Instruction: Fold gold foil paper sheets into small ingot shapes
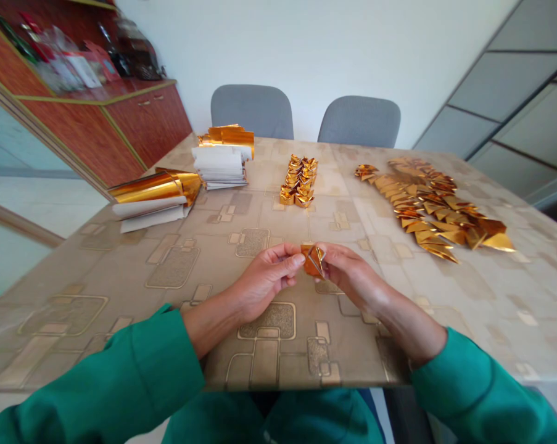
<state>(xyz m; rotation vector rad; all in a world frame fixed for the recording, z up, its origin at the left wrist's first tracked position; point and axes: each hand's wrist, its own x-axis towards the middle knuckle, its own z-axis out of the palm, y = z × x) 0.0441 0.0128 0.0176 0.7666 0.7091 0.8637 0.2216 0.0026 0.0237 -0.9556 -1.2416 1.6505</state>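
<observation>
A small folded piece of gold foil paper (311, 264) is held up between both hands, over the front middle of the table. Its right side shows a triangular fold with pale edges. My left hand (272, 271) pinches its left edge between thumb and fingers. On the other side, my right hand (347, 266) grips the folded right edge, some fingertips hidden behind the paper. Beyond the hands stand two short rows of folded gold paper pieces (298, 180). To the right lie long overlapping rows of pointed gold paper pieces (426, 203).
At the back left are a stack of white-backed gold sheets (220, 166) and a fanned pile of gold sheets (153, 200). A patterned cloth covers the table (171, 268). Two grey chairs (253, 111) stand at the far edge, and a wooden cabinet (134, 123) beyond the left.
</observation>
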